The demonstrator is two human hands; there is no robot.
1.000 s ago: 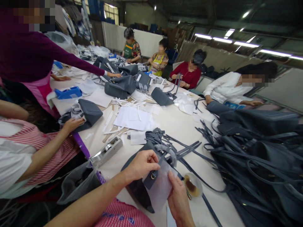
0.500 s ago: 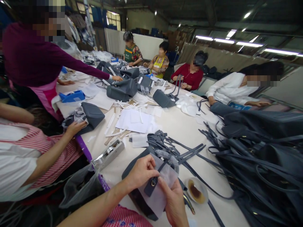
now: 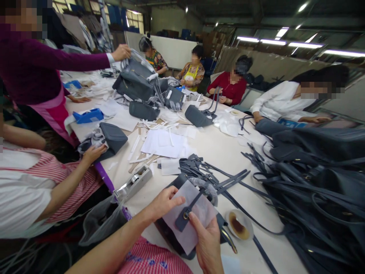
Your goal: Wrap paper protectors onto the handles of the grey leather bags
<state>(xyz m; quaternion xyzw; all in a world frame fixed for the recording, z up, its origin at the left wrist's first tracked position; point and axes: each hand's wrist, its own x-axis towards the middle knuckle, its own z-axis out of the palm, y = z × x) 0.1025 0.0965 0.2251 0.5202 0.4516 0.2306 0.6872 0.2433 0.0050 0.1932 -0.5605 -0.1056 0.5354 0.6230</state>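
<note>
A translucent white paper sheet (image 3: 182, 232) lies over the front of a dark grey handbag (image 3: 171, 238) at the table's near edge. On the sheet rests a dark leather tag (image 3: 181, 222) with a gold ring and a narrow strap. My right hand (image 3: 207, 238) grips the sheet's right side, its thumb beside the tag's ring. At the upper left edge of the sheet, my left hand (image 3: 165, 203) pinches the paper, thumb on top; its other fingers are partly hidden. The bag's handle (image 3: 209, 190), wrapped in clear film, rises behind the paper.
A dish of brown liquid (image 3: 239, 225) and a gold-tipped tool (image 3: 230, 241) sit right of the bag. Loose straps (image 3: 196, 171) lie beyond it, a tape dispenser (image 3: 135, 182) to the left. Dark bags (image 3: 319, 190) are piled right. Co-workers surround the table.
My left thumb has moved off the tag's strap to the sheet's left edge, uncovering the tag. Across the table, a co-worker in purple has lifted a grey bag by its handle.
</note>
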